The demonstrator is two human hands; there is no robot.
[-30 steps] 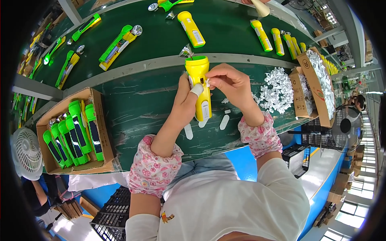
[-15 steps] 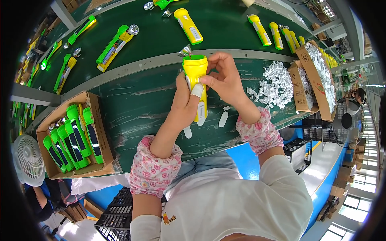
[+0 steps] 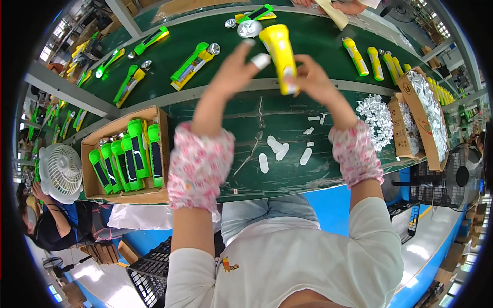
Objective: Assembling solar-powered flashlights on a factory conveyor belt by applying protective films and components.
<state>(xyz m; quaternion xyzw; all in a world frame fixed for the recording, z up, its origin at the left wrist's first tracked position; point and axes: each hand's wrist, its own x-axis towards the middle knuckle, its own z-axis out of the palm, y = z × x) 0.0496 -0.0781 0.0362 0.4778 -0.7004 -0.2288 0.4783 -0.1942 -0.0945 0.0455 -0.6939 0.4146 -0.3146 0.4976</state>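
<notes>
A yellow flashlight (image 3: 280, 56) is raised over the far rail, its wide head pointing away from me. My right hand (image 3: 314, 82) grips its lower end between thumb and fingers. My left hand (image 3: 231, 74), blurred and with a white cover on the thumb, is just left of the flashlight; its thumb and forefinger are apart. A shiny reflector (image 3: 249, 29) lies at my left fingertips, beside the flashlight head; whether I touch it I cannot tell. White oblong strips (image 3: 277, 148) and small white pieces are scattered on the green bench (image 3: 226, 174) below.
At left stands a cardboard box (image 3: 92, 138) of green flashlights (image 3: 134, 154); a white fan (image 3: 60, 172) is beside it. A pile of white pieces (image 3: 375, 120) and cartons (image 3: 411, 118) are at right. Flashlights (image 3: 195, 65) lie on the far belt. A co-worker's hand (image 3: 352, 6) is beyond.
The yellow flashlight has moved up and away from me in my right hand. My left hand has let go of its body and shifted away to its left. The view has shifted too.
</notes>
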